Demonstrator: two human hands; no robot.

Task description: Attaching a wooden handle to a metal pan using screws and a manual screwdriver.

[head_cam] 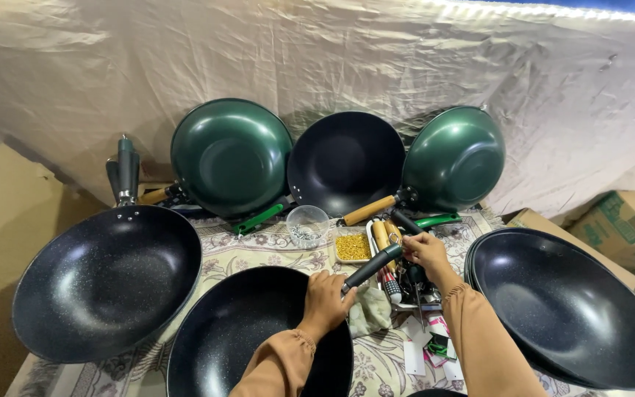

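The person's left hand (325, 300) rests closed over the far rim of the black speckled non-stick wok (248, 338) at six o'clock, right where the dark grey handle (372, 266) meets it. The right hand (425, 250) is pinched shut around the outer end of that handle, which points off toward one o'clock, just above a white tray of loose wooden and black handles (395, 254).

From where I stand, the risk lies at that joint: if the handle is not yet seated, a twist from the right hand could slide it off the rim and knock it into the small tray of brass-coloured screws (352, 246) or the clear plastic cup of fittings (307, 224) at twelve o'clock, scattering small parts over the patterned cloth (251, 246) on the tabletop.

The wok itself hangs partly over the near edge, so a hard push could tip it toward the person. The stacked black woks (567, 309) at three o'clock sit close to the right elbow and could be bumped.
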